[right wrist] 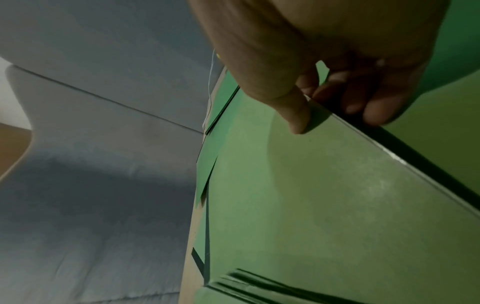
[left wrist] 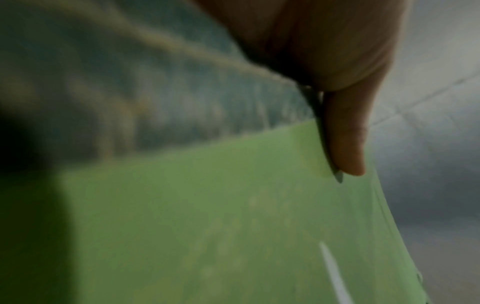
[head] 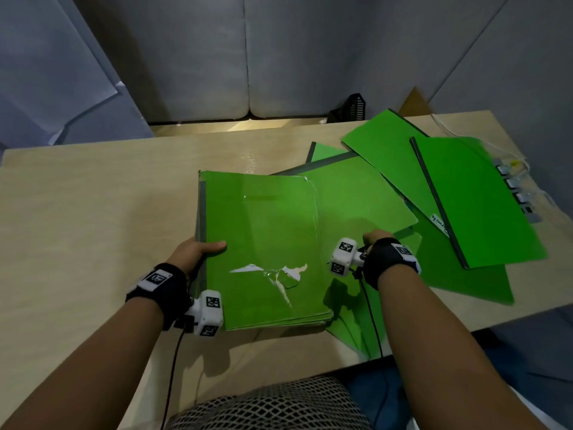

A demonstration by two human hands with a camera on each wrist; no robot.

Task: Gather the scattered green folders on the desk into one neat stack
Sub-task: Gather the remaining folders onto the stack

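A stack of green folders (head: pixel 263 243) lies in the middle of the desk, its top cover torn with white patches. My left hand (head: pixel 198 248) grips the stack's left spine edge, thumb on top; in the left wrist view the thumb (left wrist: pixel 345 144) presses on the green cover (left wrist: pixel 233 226). My right hand (head: pixel 376 235) pinches the near edge of another green folder (head: pixel 356 197) just right of the stack. The right wrist view shows the thumb (right wrist: pixel 298 123) on top of this folder (right wrist: pixel 324 195) and the fingers curled under its edge. Several more green folders (head: pixel 480 206) lie overlapped at the right.
The pale wooden desk (head: pixel 93 212) runs bare to the left. Grey clips and a white cable (head: pixel 511 184) sit at its right edge. A black basket (head: pixel 353 108) stands behind the desk. A mesh chair back (head: pixel 269 408) is below the near edge.
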